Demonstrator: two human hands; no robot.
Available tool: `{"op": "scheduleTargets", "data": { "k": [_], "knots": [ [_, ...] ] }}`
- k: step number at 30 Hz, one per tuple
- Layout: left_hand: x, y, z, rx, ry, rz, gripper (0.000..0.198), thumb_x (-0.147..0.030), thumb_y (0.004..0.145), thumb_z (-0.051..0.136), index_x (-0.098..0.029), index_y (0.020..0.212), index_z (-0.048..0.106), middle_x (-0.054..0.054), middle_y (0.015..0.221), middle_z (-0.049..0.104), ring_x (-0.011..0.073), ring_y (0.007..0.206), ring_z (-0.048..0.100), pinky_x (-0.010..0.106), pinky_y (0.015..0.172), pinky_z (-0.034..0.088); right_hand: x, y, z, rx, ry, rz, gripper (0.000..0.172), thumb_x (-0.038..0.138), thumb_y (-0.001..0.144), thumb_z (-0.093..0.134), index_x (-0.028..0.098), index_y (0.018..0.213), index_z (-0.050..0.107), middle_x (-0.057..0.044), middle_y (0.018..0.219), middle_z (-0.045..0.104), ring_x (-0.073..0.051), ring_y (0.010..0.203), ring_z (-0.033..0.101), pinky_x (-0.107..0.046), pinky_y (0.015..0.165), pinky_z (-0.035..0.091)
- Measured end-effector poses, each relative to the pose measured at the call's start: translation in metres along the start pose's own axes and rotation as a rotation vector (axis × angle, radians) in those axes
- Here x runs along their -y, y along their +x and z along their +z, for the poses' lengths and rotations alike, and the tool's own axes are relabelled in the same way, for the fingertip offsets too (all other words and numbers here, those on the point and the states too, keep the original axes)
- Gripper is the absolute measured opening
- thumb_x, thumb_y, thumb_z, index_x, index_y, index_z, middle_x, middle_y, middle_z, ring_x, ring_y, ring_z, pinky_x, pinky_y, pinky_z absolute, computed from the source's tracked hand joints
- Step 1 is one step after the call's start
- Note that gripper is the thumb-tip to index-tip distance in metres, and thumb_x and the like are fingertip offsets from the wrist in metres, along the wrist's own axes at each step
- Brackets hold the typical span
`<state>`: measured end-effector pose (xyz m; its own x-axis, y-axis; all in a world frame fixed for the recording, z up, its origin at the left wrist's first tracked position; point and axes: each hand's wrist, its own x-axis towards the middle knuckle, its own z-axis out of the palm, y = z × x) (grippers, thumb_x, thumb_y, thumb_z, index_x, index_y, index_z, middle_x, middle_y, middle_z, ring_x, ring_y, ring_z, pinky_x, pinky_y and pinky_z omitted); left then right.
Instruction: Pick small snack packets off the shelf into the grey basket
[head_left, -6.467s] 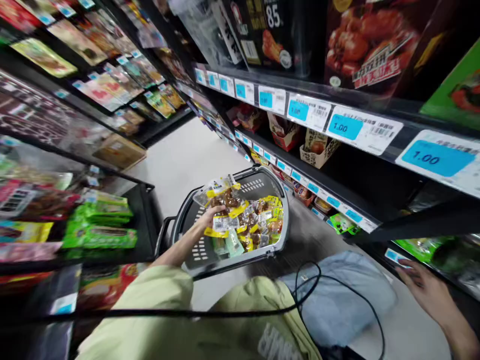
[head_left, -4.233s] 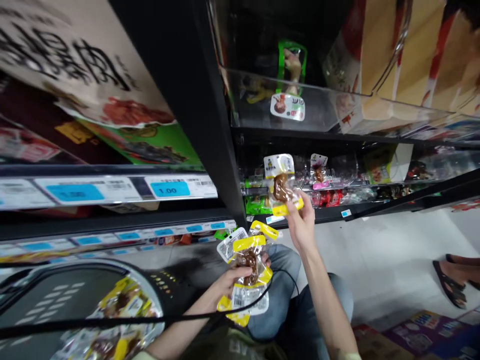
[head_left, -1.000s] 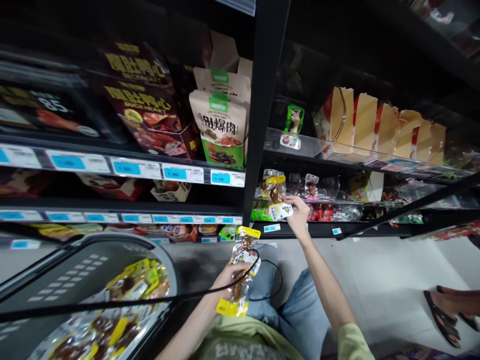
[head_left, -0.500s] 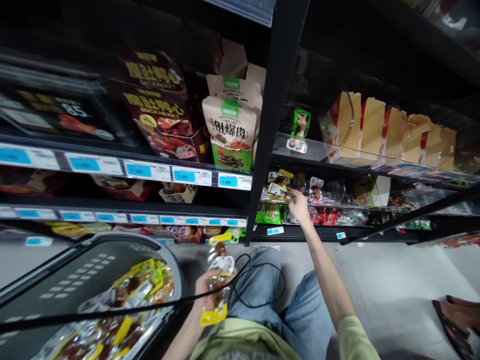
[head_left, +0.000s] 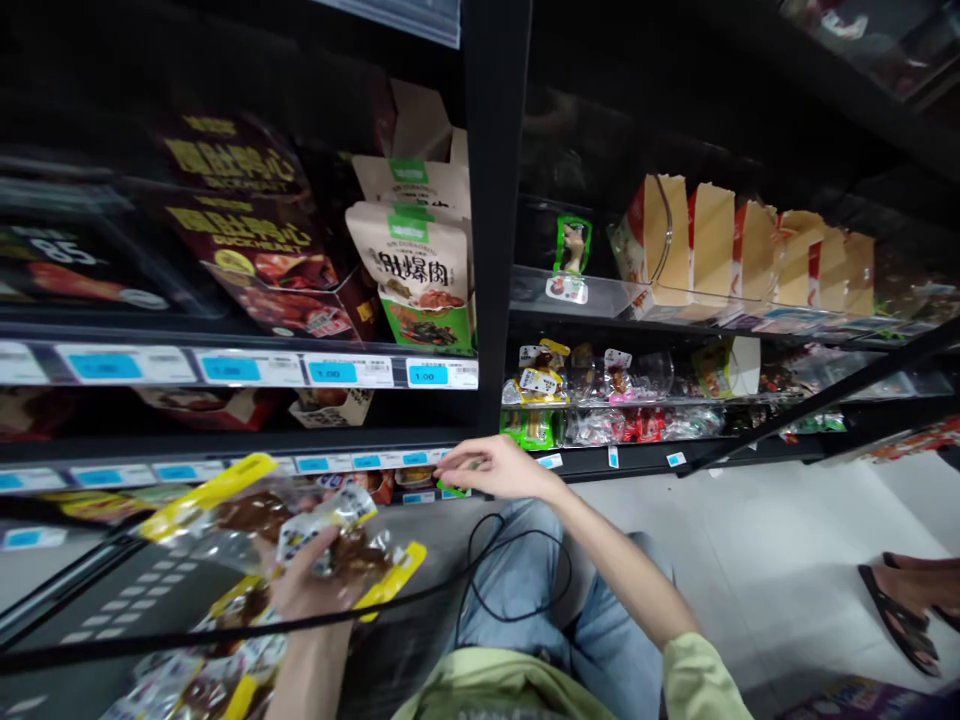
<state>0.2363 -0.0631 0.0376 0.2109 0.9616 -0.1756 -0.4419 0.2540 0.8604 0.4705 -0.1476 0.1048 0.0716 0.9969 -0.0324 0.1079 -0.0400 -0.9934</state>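
Note:
My left hand (head_left: 319,575) is closed around clear vacuum-sealed snack packets (head_left: 259,510) with yellow ends, white labels and brown food inside. It holds them above the rim of a grey shopping basket, and I cannot tell how many there are. Inside the basket lie many similar yellow-ended packets (head_left: 217,690). My right hand (head_left: 502,468) is in front of the shelf post, its fingers bent and apart with nothing visible in them. More yellow-and-white packets (head_left: 541,375) sit on the low shelf to the right.
A black cable (head_left: 390,605) crosses in front of my left forearm and loops over my knees. Boxed and bagged snacks (head_left: 416,270) fill the left shelves, above price tags (head_left: 349,372). Open cartons (head_left: 712,240) stand on the right shelf. Another person's sandalled foot (head_left: 904,615) is at right.
My right hand has left the yellow packets on the low shelf and moved left, towards my left hand. My left hand has moved left and up with its packets, over the basket.

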Motion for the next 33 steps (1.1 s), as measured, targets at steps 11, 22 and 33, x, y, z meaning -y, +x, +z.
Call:
{"op": "scheduleTargets", "data": {
  "k": [11, 22, 33],
  "knots": [
    [0.014, -0.002, 0.052, -0.042, 0.024, 0.122, 0.044, -0.031, 0.089, 0.076, -0.041, 0.129, 0.063, -0.008, 0.140, 0.068, 0.0266, 0.126, 0.066, 0.032, 0.087, 0.060, -0.042, -0.001, 0.054, 0.005, 0.140, 0.194, 0.068, 0.065, 0.053, 0.095, 0.020, 0.098, 0.071, 0.003, 0.089, 0.070, -0.016, 0.070, 0.070, -0.025, 0.061, 0.056],
    [0.018, 0.000, 0.060, 0.127, -0.202, -0.078, 0.057, -0.060, 0.086, 0.080, -0.036, 0.135, 0.066, 0.006, 0.147, 0.066, 0.0331, 0.137, 0.062, 0.051, 0.111, 0.054, -0.060, -0.026, 0.040, -0.642, 0.104, 0.073, 0.055, 0.058, 0.072, 0.081, 0.022, 0.112, 0.067, -0.008, 0.106, 0.076, -0.025, 0.094, 0.073, -0.036, 0.082, 0.062],
    [0.030, 0.007, 0.039, 0.089, -0.203, -0.151, 0.054, -0.054, 0.081, 0.086, -0.026, 0.126, 0.072, 0.007, 0.117, 0.080, 0.0287, 0.111, 0.076, 0.047, 0.107, 0.058, -0.047, -0.047, 0.020, -0.884, 0.119, 0.059, 0.052, 0.053, 0.074, 0.084, 0.021, 0.111, 0.068, -0.011, 0.112, 0.075, -0.027, 0.105, 0.072, -0.040, 0.091, 0.063]
  ]
}}
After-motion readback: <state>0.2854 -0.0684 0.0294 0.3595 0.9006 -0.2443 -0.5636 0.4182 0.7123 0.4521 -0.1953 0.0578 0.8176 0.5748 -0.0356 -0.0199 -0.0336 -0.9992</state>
